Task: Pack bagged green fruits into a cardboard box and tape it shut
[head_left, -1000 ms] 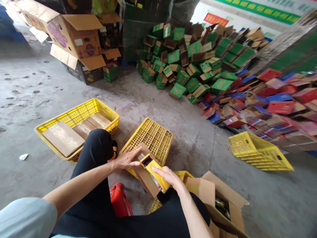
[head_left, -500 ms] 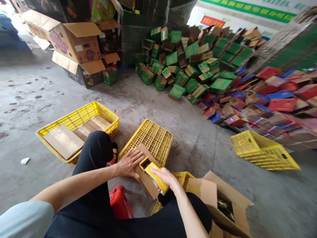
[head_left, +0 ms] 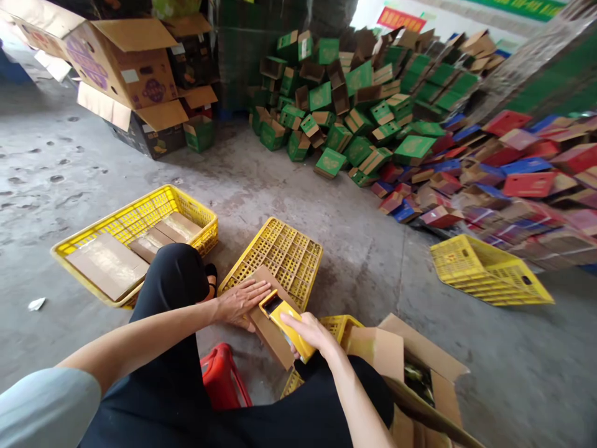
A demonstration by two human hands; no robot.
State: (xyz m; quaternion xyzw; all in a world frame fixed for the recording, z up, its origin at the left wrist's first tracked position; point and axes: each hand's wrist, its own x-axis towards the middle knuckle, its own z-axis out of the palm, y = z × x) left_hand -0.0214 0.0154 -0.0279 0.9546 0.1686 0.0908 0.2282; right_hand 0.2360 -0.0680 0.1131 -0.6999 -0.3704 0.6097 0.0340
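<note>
A closed brown cardboard box (head_left: pixel 273 339) lies slanted before me, its far end on an upturned yellow crate (head_left: pixel 282 252). My left hand (head_left: pixel 240 302) rests flat on the box's upper left part, fingers stretched out and the thumb hidden or blurred along the side. Just right of it, my right hand (head_left: pixel 305 330) is closed round a boxy yellow handheld device (head_left: pixel 284 317) with a dark recess at its front end. The device is over the top of the box; whether it touches the cardboard I cannot tell.
A yellow crate (head_left: pixel 100 221) with several taped boxes is at left. An open carton (head_left: pixel 420 354) with dark contents stands right of my knee. Something red (head_left: pixel 221 376) is between my legs. Another yellow crate (head_left: pixel 489 270) and heaps of green cartons (head_left: pixel 331 158) lie beyond.
The view has shifted slightly, so the surroundings sit a little further left and up. My left hand's fingers lie closer together on the box. The right hand keeps its hold on the device.
</note>
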